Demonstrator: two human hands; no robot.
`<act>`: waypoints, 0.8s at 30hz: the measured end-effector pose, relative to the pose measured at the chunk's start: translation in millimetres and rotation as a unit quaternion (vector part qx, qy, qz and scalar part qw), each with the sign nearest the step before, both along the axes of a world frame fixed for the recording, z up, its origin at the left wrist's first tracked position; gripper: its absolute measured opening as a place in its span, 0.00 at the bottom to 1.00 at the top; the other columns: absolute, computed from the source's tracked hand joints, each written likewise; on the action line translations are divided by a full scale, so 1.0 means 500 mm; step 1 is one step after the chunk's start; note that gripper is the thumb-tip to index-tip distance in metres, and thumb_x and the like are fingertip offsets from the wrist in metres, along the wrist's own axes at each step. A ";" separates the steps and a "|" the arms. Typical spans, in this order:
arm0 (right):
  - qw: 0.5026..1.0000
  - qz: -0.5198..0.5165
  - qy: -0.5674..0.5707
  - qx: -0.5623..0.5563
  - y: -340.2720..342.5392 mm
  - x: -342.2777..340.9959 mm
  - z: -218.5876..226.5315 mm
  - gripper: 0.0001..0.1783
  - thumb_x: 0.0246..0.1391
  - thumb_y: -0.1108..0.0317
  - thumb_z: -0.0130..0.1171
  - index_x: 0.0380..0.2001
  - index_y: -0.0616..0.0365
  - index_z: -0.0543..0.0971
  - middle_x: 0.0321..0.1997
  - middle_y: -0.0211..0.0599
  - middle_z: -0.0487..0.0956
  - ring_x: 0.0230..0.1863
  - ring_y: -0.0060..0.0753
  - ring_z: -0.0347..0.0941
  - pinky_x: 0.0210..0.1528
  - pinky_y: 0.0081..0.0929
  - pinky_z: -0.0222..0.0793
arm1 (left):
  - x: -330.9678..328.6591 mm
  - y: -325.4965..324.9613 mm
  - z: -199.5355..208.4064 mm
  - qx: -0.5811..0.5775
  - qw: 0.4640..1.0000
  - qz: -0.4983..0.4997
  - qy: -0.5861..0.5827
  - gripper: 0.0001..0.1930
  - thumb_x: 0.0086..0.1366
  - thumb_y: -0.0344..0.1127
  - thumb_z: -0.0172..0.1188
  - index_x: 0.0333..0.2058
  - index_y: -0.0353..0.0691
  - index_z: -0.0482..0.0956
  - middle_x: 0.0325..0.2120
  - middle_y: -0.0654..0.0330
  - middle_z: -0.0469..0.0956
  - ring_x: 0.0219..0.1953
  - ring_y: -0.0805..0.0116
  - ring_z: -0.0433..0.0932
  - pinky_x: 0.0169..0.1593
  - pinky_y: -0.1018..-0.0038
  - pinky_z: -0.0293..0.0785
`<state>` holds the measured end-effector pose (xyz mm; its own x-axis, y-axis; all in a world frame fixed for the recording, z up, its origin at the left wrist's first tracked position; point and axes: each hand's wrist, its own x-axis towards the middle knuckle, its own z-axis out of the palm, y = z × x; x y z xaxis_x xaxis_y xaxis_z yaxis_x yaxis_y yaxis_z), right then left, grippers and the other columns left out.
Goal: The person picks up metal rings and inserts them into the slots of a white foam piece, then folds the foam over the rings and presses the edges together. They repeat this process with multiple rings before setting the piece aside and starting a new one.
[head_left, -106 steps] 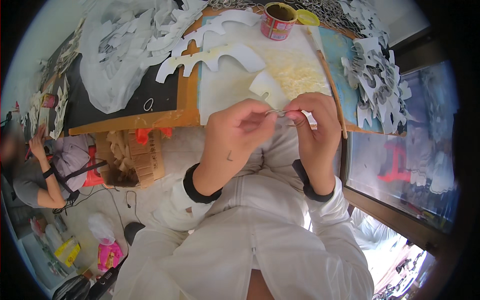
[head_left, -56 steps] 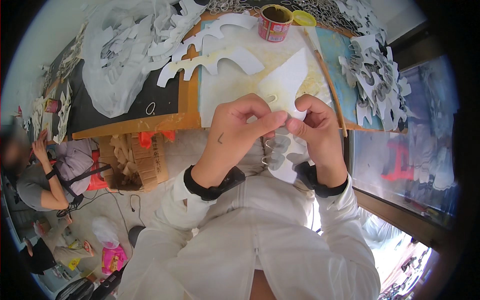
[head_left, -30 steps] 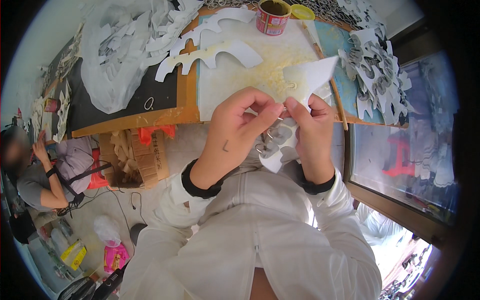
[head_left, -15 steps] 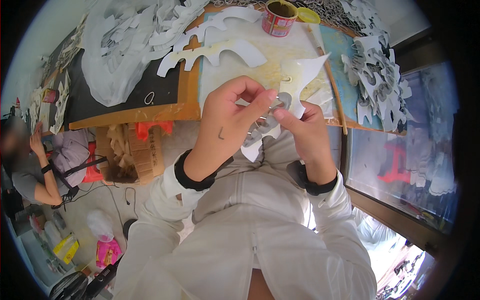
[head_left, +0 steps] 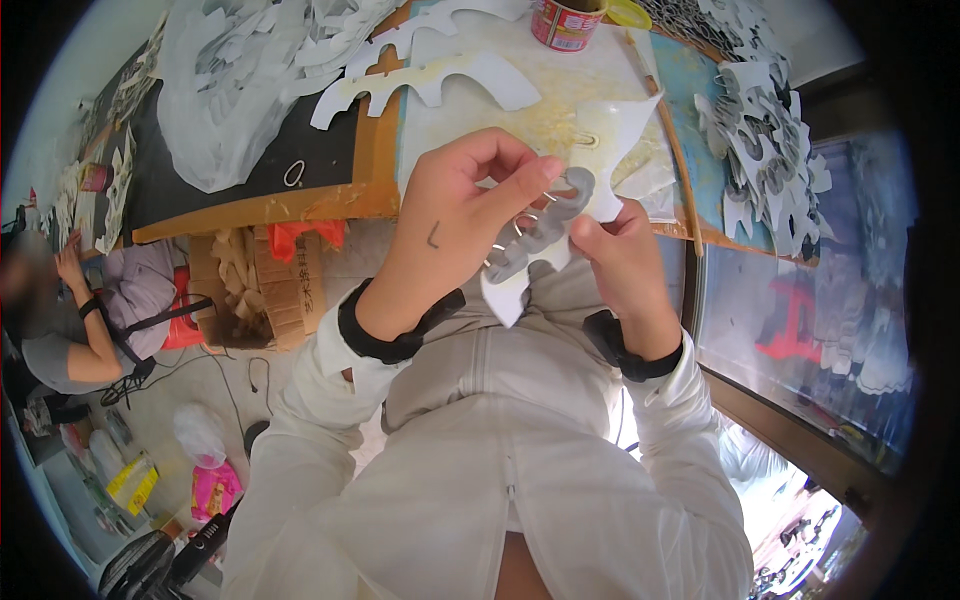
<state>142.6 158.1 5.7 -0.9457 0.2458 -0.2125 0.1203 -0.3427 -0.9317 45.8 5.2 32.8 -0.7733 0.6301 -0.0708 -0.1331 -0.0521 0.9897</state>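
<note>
Over my lap at the table's front edge is a white cut-out piece (head_left: 617,140) with curved edges and a slot near its upper end. A grey scalloped strip (head_left: 545,232) lies along it, with several thin metal rings (head_left: 497,246) at its left side. My left hand (head_left: 452,215) is closed, thumb and forefinger pinched on a metal ring by the strip's upper end; its other fingers are curled and partly hidden. My right hand (head_left: 628,262) grips the white piece from the right, thumb on top beside the strip, fingers hidden underneath.
More white cut-outs (head_left: 430,88) lie on the glue-stained board (head_left: 470,120). A red tin (head_left: 568,26) stands behind, a wooden stick (head_left: 672,150) to the right. Piled pieces (head_left: 765,150) hang over the right edge. A plastic bag (head_left: 225,140) and loose ring (head_left: 293,174) lie left; a person (head_left: 75,330) sits beyond.
The grey strip has turned so more of its scalloped face and rings show. Both hands keep their hold, the right hand shifting slightly right. The table sits a little higher in view.
</note>
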 end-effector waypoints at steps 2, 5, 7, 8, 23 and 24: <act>1.000 -0.018 0.016 -0.011 -0.011 -0.001 0.005 0.15 0.51 0.70 0.68 0.41 0.65 0.81 0.37 0.32 0.83 0.36 0.19 0.76 0.41 0.19 0.71 | -0.001 0.000 -0.002 0.031 0.999 -0.018 -0.019 0.10 0.65 0.38 0.63 0.32 0.36 0.77 0.23 0.68 0.75 0.25 0.83 0.71 0.31 0.84 0.69; 0.998 -0.017 0.038 -0.036 -0.006 -0.004 -0.009 0.13 0.53 0.70 0.66 0.41 0.65 0.82 0.38 0.32 0.83 0.38 0.20 0.76 0.43 0.20 0.70 | -0.006 0.003 0.002 0.011 0.999 -0.032 -0.030 0.12 0.65 0.40 0.62 0.34 0.36 0.77 0.25 0.67 0.75 0.27 0.82 0.71 0.32 0.83 0.70; 0.998 -0.030 0.044 -0.024 -0.008 -0.004 -0.011 0.12 0.53 0.70 0.66 0.40 0.65 0.83 0.37 0.32 0.83 0.38 0.19 0.76 0.44 0.20 0.70 | -0.004 0.007 -0.003 0.038 0.997 -0.022 -0.060 0.13 0.64 0.41 0.63 0.32 0.35 0.78 0.25 0.66 0.76 0.27 0.81 0.72 0.30 0.83 0.69; 0.998 -0.045 0.050 -0.013 -0.009 -0.004 -0.011 0.12 0.54 0.69 0.66 0.39 0.65 0.83 0.37 0.32 0.83 0.39 0.19 0.76 0.45 0.20 0.69 | -0.004 0.008 -0.007 0.064 0.994 -0.015 -0.089 0.14 0.64 0.42 0.64 0.31 0.34 0.79 0.24 0.65 0.78 0.28 0.80 0.74 0.29 0.83 0.68; 0.991 -0.109 0.036 0.075 -0.032 -0.016 -0.005 0.14 0.53 0.73 0.65 0.43 0.69 0.81 0.42 0.40 0.83 0.43 0.26 0.77 0.50 0.24 0.71 | 0.024 -0.027 -0.031 -0.097 0.993 -0.004 0.063 0.16 0.63 0.42 0.64 0.30 0.32 0.79 0.20 0.68 0.73 0.24 0.81 0.66 0.29 0.82 0.62; 0.991 -0.107 0.036 0.073 -0.031 -0.017 -0.005 0.14 0.53 0.73 0.65 0.43 0.69 0.81 0.42 0.40 0.83 0.43 0.26 0.77 0.50 0.24 0.71 | 0.021 -0.027 -0.035 -0.099 0.993 -0.003 0.063 0.16 0.63 0.42 0.64 0.30 0.32 0.79 0.20 0.68 0.73 0.24 0.81 0.66 0.29 0.82 0.62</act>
